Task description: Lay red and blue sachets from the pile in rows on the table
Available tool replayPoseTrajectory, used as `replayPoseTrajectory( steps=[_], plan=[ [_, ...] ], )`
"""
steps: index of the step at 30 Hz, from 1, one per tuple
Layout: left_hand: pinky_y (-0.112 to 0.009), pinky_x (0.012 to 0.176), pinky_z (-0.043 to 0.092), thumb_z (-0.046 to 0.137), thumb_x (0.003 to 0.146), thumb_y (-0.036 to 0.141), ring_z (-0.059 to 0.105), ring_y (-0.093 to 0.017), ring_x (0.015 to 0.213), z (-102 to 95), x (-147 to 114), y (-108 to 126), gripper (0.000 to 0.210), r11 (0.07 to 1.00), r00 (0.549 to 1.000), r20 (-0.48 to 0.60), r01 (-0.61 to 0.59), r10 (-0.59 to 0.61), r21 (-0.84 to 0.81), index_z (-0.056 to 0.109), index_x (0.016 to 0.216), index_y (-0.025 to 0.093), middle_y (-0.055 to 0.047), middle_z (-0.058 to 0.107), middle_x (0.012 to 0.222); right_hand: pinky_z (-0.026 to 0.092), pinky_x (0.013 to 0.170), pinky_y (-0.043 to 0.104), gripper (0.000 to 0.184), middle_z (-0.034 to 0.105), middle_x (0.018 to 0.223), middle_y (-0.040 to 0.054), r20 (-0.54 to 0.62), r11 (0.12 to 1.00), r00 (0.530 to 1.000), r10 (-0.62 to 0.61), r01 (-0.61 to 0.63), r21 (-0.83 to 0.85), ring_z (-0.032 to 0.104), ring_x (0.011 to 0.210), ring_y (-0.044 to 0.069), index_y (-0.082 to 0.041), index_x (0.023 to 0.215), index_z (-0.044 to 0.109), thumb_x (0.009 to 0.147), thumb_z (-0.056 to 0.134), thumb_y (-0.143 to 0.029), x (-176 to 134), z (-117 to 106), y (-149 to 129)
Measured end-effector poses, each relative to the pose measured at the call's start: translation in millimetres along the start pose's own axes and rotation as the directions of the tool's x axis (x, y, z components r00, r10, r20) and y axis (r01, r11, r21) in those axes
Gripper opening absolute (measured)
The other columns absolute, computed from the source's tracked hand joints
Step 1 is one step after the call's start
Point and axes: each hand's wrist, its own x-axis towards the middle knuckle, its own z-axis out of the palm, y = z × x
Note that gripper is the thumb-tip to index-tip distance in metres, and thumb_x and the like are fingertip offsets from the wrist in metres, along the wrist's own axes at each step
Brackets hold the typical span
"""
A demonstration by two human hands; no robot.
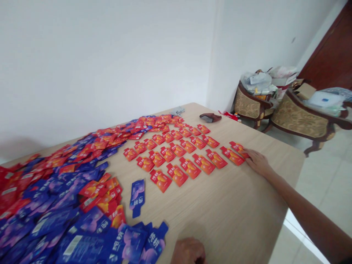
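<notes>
My right hand reaches across the table, its fingertips on the bottom end of a red sachet at the right end of the nearest row. Beside that one lies another red sachet, just left of it. Several more red sachets with an orange fruit print lie face up in three slanting rows. At the bottom edge, my left hand is curled into a fist near the tabletop, partly cut off by the frame. No sachet shows in it. A single blue sachet lies between the rows and the pile.
A large heap of mixed blue sachets and red sachets covers the table's left side along the wall. A dark cloth item lies at the far end of the table. Two loaded armchairs stand beyond.
</notes>
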Motion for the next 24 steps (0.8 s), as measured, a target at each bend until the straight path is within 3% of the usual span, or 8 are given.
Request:
replayPoseTrajectory(
  steps=[7, 13, 18, 21, 24],
  plan=[
    [-0.026, 0.056, 0.021, 0.059, 0.046, 0.004, 0.033, -0.009, 0.056, -6.2, 2.3, 20.0, 0.034, 1.0, 0.999, -0.046, 0.014, -0.013, 0.014, 0.032, 0.058, 0.021, 0.008, 0.035, 0.056, 0.049, 0.108, 0.057, 0.046, 0.061, 0.153, 0.0085, -0.004, 0.998, 0.998, 0.067, -0.067, 0.003, 0.054, 0.141, 0.034, -0.028, 0.14, 0.063, 0.102, 0.037, -0.035, -5.8, -0.3, -4.4],
    [-0.026, 0.057, 0.023, 0.06, 0.049, 0.005, 0.033, -0.009, 0.055, -17.5, 6.4, 38.5, 0.031, 0.996, 0.996, -0.005, 0.092, -0.092, 0.015, 0.034, 0.055, 0.02, 0.007, 0.036, 0.055, 0.049, 0.111, 0.053, 0.044, 0.063, 0.149, 0.0092, -0.033, 1.0, 0.999, 0.012, -0.011, 0.029, 0.055, 0.14, 0.033, -0.026, 0.137, 0.064, 0.1, 0.04, -0.033, -4.7, -0.1, -5.0],
    [-0.025, 0.057, 0.024, 0.062, 0.051, 0.003, 0.036, -0.009, 0.055, -27.9, 6.9, 53.6, 0.029, 0.991, 0.991, -0.007, 0.132, -0.132, 0.01, 0.038, 0.054, 0.019, 0.007, 0.039, 0.055, 0.047, 0.113, 0.056, 0.047, 0.057, 0.156, 0.0121, -0.041, 0.999, 0.999, 0.012, -0.01, 0.046, 0.051, 0.143, 0.037, -0.025, 0.14, 0.061, 0.101, 0.037, -0.035, -8.5, -1.7, -2.1],
    [-0.026, 0.057, 0.025, 0.066, 0.057, 0.007, 0.038, -0.009, 0.055, -33.2, 2.9, 65.1, 0.026, 0.987, 0.986, -0.049, 0.158, -0.158, 0.003, 0.044, 0.055, 0.019, 0.007, 0.044, 0.055, 0.045, 0.111, 0.063, 0.052, 0.048, 0.164, 0.011, -0.126, 0.998, 0.992, 0.018, -0.01, 0.061, 0.049, 0.144, 0.041, -0.031, 0.15, 0.052, 0.101, 0.035, -0.037, -13.4, -11.4, -8.3],
    [-0.025, 0.056, 0.027, 0.069, 0.062, 0.012, 0.04, -0.01, 0.054, -35.5, -1.5, 73.7, 0.021, 0.983, 0.98, -0.084, 0.183, -0.181, 0.017, 0.051, 0.058, 0.02, 0.007, 0.05, 0.055, 0.041, 0.108, 0.074, 0.058, 0.045, 0.165, 0.0076, -0.32, 0.994, 0.945, 0.064, -0.032, 0.105, 0.048, 0.143, 0.048, -0.04, 0.159, 0.038, 0.101, 0.033, -0.036, -13.6, -27.9, -42.4]
  ],
)
